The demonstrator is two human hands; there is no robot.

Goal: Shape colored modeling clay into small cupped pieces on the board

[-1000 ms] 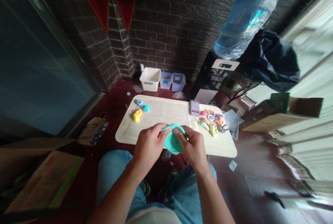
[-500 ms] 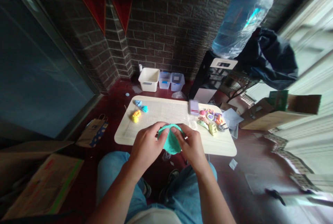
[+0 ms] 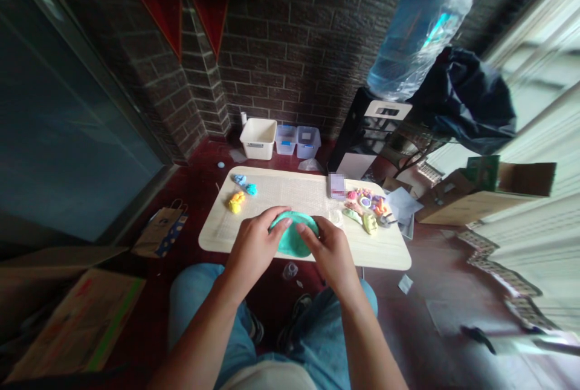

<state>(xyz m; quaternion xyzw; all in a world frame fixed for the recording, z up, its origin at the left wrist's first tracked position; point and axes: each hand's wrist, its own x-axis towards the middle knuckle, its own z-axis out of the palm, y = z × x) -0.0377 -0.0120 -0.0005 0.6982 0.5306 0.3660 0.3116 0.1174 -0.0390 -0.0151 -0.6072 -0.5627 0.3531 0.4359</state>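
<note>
Between my hands is a flattened, roundish sheet of green modelling clay, held up over the near edge of the pale table. My left hand grips its left rim, thumb on the face towards me and fingers behind. On the right rim, my right hand pinches the clay the same way, its thumb pressed onto the surface. The fingers behind the sheet are mostly hidden. Yellow clay and blue clay lie at the table's left.
Several coloured clay pieces and a phone-like object lie on the table's right. Behind it stand a white bin, clear boxes and a water dispenser. Cardboard boxes flank both sides.
Both hands have lifted the green clay slightly and tilted it. Its outline now looks rounder and wider, and the thumbs lie lower on its face. The clay on the table has not moved.
</note>
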